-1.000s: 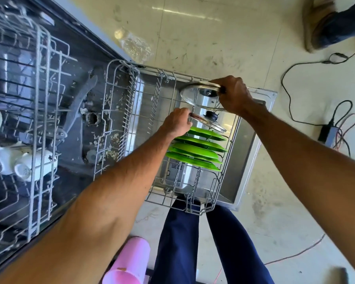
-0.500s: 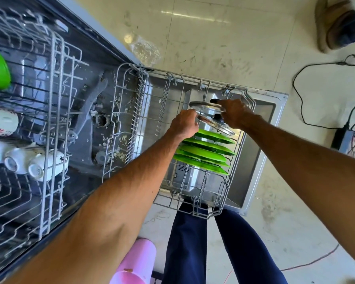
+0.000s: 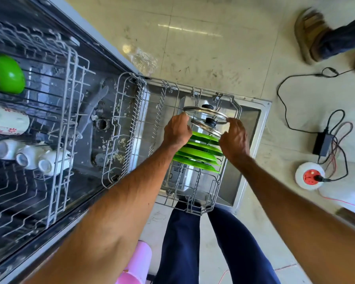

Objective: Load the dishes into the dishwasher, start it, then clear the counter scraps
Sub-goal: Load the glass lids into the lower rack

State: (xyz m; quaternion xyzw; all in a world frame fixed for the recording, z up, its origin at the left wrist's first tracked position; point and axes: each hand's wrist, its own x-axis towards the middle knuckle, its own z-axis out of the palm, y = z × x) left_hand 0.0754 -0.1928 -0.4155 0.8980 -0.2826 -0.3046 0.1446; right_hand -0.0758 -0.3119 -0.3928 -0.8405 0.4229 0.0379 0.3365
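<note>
The dishwasher's lower rack (image 3: 129, 128) is pulled out over the open door (image 3: 252, 144). Several green plates (image 3: 197, 154) stand in its right row. Behind them stand two glass lids with black knobs, the far lid (image 3: 203, 112) and the near lid (image 3: 206, 127). My left hand (image 3: 177, 131) grips the lids' left rims. My right hand (image 3: 235, 138) pinches the right rim of the far lid with its fingertips. The upper rack (image 3: 66, 95) at the left carries a green bowl (image 3: 7, 73), a flowered mug (image 3: 6, 121) and white cups (image 3: 31, 154).
Food scraps lie in the tub bottom (image 3: 111, 140). A pink cup (image 3: 137, 265) stands by my legs. On the floor to the right are a black adapter (image 3: 323, 144) with cables and a white socket (image 3: 309, 177). Another person's shoe (image 3: 309, 35) is at top right.
My right hand brought the second lid down into the rack behind the first one and slid to its right rim. My left hand stayed on the lids' left edge.
</note>
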